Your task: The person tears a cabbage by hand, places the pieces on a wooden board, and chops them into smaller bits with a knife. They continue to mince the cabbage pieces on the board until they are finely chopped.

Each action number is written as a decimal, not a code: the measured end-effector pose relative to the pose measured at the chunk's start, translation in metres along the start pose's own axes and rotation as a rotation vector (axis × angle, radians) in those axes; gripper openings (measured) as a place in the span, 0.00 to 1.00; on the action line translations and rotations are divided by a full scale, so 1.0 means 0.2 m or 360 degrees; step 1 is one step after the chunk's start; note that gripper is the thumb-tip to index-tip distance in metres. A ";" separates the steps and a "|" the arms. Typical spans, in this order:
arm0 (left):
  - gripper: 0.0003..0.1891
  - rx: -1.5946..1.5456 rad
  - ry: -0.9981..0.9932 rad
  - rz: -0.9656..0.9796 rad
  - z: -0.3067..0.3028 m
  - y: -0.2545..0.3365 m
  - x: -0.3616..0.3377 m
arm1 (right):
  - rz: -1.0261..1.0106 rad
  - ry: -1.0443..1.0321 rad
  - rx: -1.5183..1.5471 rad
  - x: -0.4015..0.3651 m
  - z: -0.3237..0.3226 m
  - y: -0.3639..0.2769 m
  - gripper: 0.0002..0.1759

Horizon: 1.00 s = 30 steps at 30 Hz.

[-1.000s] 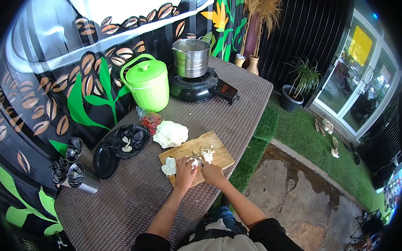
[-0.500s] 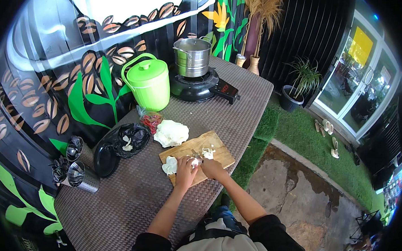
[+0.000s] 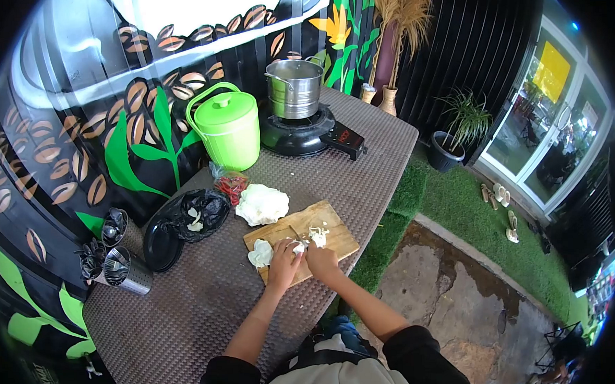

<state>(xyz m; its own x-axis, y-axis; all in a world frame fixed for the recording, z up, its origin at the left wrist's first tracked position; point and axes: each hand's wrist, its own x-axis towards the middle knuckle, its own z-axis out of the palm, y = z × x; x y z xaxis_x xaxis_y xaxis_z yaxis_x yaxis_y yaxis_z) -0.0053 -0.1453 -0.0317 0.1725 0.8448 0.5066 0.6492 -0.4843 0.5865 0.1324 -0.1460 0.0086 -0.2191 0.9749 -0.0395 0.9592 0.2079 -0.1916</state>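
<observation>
Left hand [image 3: 283, 257]: I see it resting on the cutting board [image 3: 282, 231]; fingers curled down and clamped on the white vegetable piece [image 3: 297, 247]
Right hand [image 3: 322, 261]: closed into a fist just beside the left hand; what it grips is too small for me to tell
White vegetable piece: on the near half of the board; between the two hands; under the left fingertips, with the right fist close against its other side
Cut bits [image 3: 317, 235]: small pale heap on the board; just beyond the right hand
Loose leaf [image 3: 259, 253]: pale; at the board's left edge; just beside the left hand
Cutting board: wooden; flat on the brown woven table [image 3: 189, 314]; near its front edge
Vegetable head [image 3: 261, 204]: pale; on the table just behind the board; apart from both hands
Clear bag [image 3: 230, 185]: red contents; behind the vegetable head
Black bag [image 3: 202, 210]: open; pale scraps inside; left of the vegetable head
Green bucket [image 3: 228, 130]: lid on; at the wall
Steel pot [image 3: 293, 88]: on the black cooker [image 3: 305, 134]; far end of the table
</observation>
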 end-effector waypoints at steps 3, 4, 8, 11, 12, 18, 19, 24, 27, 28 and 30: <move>0.14 -0.0041 -0.0016 0.0006 -0.01 0.01 0.00 | -0.0016 -0.0115 0.0003 0.06 -0.01 0.03 0.09; 0.14 -0.0039 -0.0013 0.0011 -0.01 0.02 0.00 | -0.0017 -0.0109 0.0003 0.04 -0.02 0.03 0.09; 0.14 -0.0006 -0.0001 0.0020 -0.02 0.02 0.00 | -0.0027 0.0009 -0.0006 -0.09 0.02 -0.02 0.12; 0.14 -0.0023 0.0012 0.0006 -0.01 0.02 0.00 | 0.0231 0.0143 0.0156 -0.12 0.12 -0.04 0.13; 0.15 -0.0038 0.0034 0.0016 -0.01 0.02 0.00 | 0.0200 0.0101 0.0129 -0.10 0.12 -0.03 0.13; 0.14 0.0018 0.0080 -0.0032 0.00 0.01 -0.01 | -0.0150 -0.0163 0.0050 0.02 -0.06 0.09 0.13; 0.14 0.0016 0.0083 -0.0031 0.00 0.02 -0.01 | -0.0089 -0.0265 0.0157 0.02 -0.09 0.09 0.13; 0.15 -0.0140 0.0076 -0.0181 -0.03 0.03 -0.01 | 0.0025 -0.0150 0.0136 -0.12 0.02 -0.02 0.16; 0.15 -0.0159 0.0098 -0.0175 -0.03 0.03 -0.01 | 0.0231 -0.0022 0.0171 -0.15 0.13 -0.06 0.18; 0.15 -0.0157 0.0100 -0.0177 -0.03 0.03 -0.01 | 0.0252 -0.0016 0.0172 -0.15 0.13 -0.06 0.17; 0.15 -0.0159 0.0124 -0.0220 -0.03 0.02 -0.01 | 0.0277 -0.0010 0.0177 -0.14 0.12 -0.05 0.16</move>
<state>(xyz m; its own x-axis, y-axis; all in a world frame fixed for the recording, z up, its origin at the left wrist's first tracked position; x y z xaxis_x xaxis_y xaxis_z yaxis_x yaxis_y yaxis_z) -0.0067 -0.1503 -0.0264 0.0266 0.8865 0.4620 0.5853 -0.3885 0.7117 0.1242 -0.1766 -0.0117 -0.0532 0.9947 -0.0875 0.9572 0.0258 -0.2883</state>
